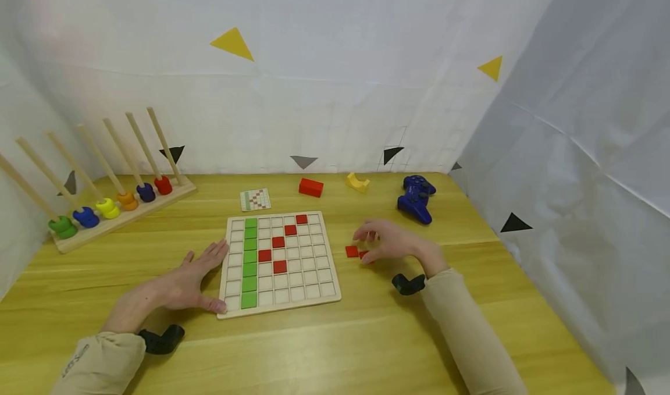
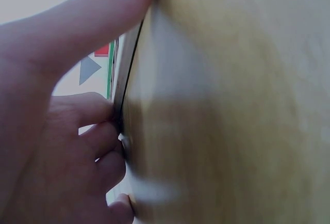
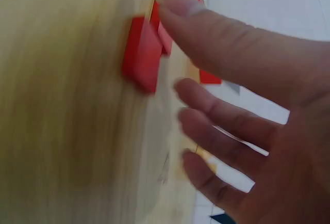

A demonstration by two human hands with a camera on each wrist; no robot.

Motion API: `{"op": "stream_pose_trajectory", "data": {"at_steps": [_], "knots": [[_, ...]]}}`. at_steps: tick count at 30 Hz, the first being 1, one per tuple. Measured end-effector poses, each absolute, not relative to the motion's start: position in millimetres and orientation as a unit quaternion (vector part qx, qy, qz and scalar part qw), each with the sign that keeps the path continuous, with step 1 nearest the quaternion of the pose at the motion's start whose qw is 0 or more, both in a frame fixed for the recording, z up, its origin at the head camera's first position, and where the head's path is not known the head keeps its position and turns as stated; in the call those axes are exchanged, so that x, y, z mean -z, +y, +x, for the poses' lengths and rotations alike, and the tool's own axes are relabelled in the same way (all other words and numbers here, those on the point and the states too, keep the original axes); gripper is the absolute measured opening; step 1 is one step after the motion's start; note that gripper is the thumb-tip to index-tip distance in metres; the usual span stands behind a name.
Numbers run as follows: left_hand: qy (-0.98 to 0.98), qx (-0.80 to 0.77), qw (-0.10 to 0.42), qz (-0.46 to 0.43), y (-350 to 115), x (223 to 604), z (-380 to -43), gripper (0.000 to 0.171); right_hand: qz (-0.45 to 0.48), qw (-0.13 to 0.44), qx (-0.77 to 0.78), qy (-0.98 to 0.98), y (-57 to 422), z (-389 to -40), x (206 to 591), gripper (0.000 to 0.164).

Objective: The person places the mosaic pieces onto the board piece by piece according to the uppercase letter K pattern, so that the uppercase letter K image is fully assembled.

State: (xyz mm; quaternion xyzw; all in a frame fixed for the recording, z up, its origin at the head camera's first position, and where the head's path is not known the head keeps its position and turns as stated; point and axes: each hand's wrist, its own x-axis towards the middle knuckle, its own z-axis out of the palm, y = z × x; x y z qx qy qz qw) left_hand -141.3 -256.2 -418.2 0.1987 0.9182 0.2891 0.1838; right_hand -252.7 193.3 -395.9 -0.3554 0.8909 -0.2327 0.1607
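A square wooden grid board (image 1: 267,312) lies on the table, with a column of green tiles (image 1: 249,268) and several red tiles (image 1: 278,242) in its cells. My left hand (image 1: 183,281) rests at the board's left edge, fingers and thumb spread along it. To the right of the board, my right hand (image 1: 389,241) is over two loose red tiles, one in plain sight (image 1: 352,251) and the other partly covered by the thumb. In the right wrist view, the fingers (image 3: 227,115) are loosely bent, and a gap shows between them and the nearer red tile (image 3: 142,53).
Behind the board lie a small pattern card (image 1: 255,199), a red block (image 1: 311,187) and a yellow arched block (image 1: 357,182). A blue game controller (image 1: 416,198) sits at the back right. A wooden peg stand (image 1: 173,189) with colored beads stands at the left.
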Motion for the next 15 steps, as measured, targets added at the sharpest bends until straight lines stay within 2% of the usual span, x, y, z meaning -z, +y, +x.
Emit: {"op": "stream_pose_trajectory", "data": {"at_steps": [7, 15], "knots": [[0.919, -0.286, 0.182, 0.2, -253.9, 417.9, -142.7, 0.125, -0.34, 0.198, 0.208, 0.896, 202.4, -257.0, 402.6, 0.058], [0.919, -0.287, 0.178, 0.202, -256.2, 419.6, -141.8, 0.125, -0.346, 0.185, 0.222, 0.893, 194.0, -258.8, 408.8, 0.047]]}}
